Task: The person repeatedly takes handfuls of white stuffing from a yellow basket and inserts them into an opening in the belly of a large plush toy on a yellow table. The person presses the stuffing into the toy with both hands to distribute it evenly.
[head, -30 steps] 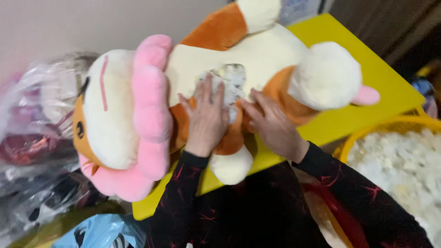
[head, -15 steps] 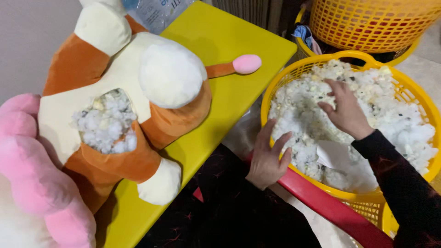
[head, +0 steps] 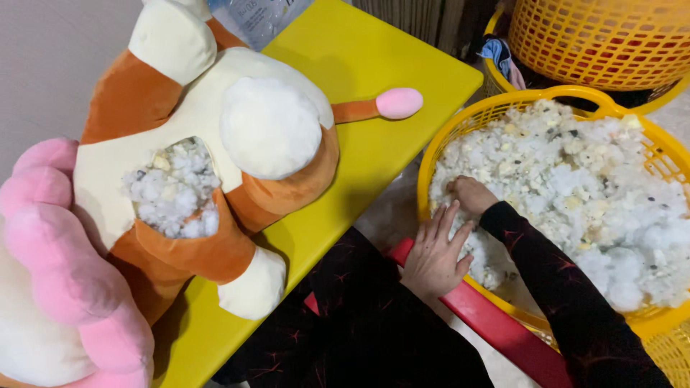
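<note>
Moved nearer: right hand [head: 471,194] now bunched in soft, light fluff [head: 575,187]; left hand [head: 435,255] spread flat beside. Best scooped underneath.

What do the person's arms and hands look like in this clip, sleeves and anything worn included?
Both arms are covered to the wrist by long black sleeves printed with thin red, crack-like streaks. The cuffs are plain black and fit closely. The left hand and right hand are bare: no gloves. No rings, watch or bracelet show, though the right hand is partly buried in the white stuffing, so its fingers cannot be checked.
</note>
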